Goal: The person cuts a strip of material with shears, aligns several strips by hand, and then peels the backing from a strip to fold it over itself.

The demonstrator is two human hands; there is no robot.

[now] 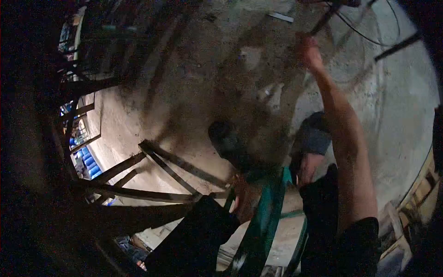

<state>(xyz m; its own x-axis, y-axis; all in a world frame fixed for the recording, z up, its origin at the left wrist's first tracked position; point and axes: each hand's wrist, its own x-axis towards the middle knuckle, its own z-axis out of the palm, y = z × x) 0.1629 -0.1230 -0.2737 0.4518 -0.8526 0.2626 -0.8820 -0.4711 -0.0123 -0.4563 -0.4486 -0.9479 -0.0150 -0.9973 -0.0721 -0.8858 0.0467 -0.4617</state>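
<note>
My right arm stretches far forward from a dark sleeve. At its end my right hand [310,50] is closed, slightly blurred, around the near end of a dark bar [326,19]. That bar slants up and out of the top of the view; its exact kind is too dark to tell. A thin dark cable [360,34] curves just beyond the hand. My left hand is out of sight. Below lie my dark-clothed legs, with a dark shoe [226,138] and a grey sock [316,141] on the floor, either side of a green band-like piece [267,212].
A frame of dark bars [170,166] stands at lower left near my leg. Another dark bar [398,46] juts in at upper right. A pale strip [280,17] lies on the stained concrete floor [194,92]. Wooden pieces [420,194] sit at right; blue items [87,161] show far left.
</note>
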